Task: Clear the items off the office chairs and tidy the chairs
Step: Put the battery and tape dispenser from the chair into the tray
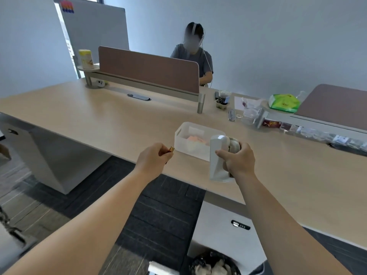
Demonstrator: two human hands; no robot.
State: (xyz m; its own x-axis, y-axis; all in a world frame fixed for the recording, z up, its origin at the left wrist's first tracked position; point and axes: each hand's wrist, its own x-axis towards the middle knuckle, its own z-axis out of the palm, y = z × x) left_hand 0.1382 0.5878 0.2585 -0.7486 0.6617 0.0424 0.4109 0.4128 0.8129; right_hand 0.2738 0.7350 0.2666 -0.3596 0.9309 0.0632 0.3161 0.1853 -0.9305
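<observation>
Your left hand [153,156] pinches a small gold item [171,149] (too small to identify) just left of the white bin [195,138] on the desk [103,118]. Your right hand [239,160], right of the bin, grips a white device [217,155].

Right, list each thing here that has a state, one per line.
Left hand: shut on a small gold item
Right hand: shut on a white device
Bin: open, pink paper inside
Green pack: lying on a shelf
Canister: upright
Trash basket: holding crumpled waste
</observation>
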